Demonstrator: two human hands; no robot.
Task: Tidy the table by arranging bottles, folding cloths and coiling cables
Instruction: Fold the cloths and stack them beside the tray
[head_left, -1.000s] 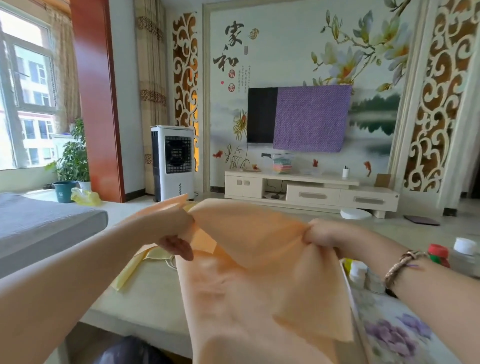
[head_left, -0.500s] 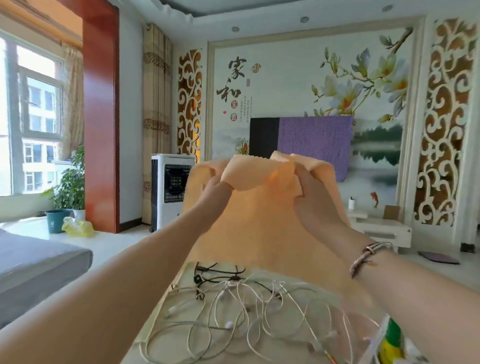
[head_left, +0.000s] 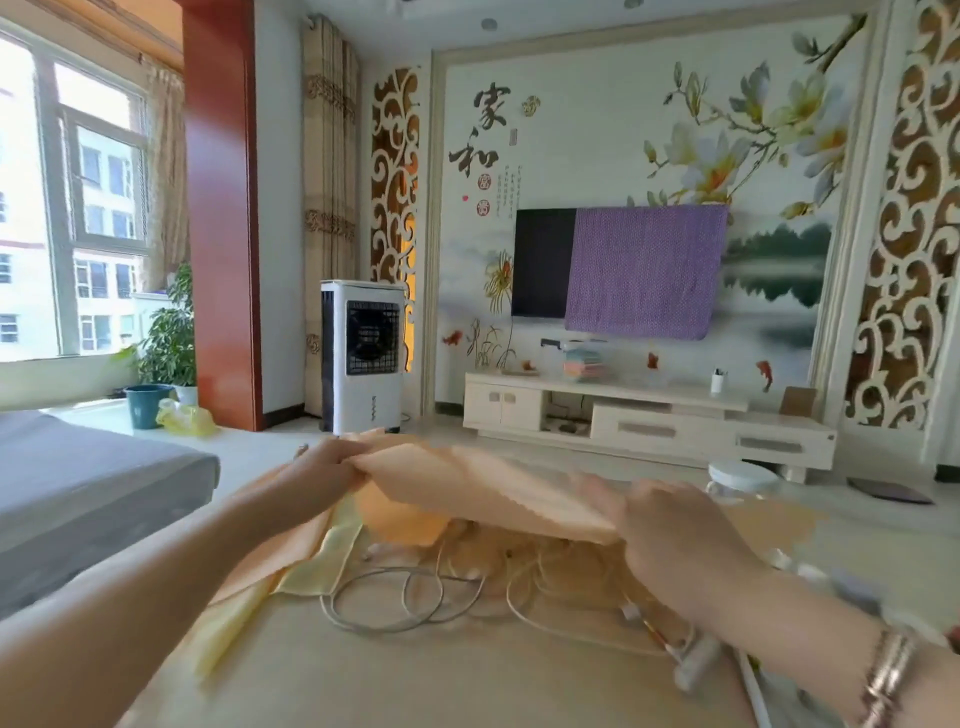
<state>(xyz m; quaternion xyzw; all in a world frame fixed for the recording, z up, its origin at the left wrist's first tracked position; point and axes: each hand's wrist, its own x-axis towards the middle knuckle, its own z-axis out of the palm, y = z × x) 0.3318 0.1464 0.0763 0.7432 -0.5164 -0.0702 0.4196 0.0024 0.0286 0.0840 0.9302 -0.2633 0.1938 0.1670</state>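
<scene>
My hands (head_left: 332, 465) (head_left: 670, 525), now apart, each pinch the orange cloth (head_left: 483, 488), lowered from chest height toward the desk (head_left: 415, 675); folding continues.

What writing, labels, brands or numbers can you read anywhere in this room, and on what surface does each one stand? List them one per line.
"家": large black brush character, upper on the wall mural.
"和": large black brush character just below it, same mural.
Small vertical columns of writing beside them: too small to read.
Red seal stamps on the mural: too blurred to read.
Air cooler front markings: unreadable.
</scene>
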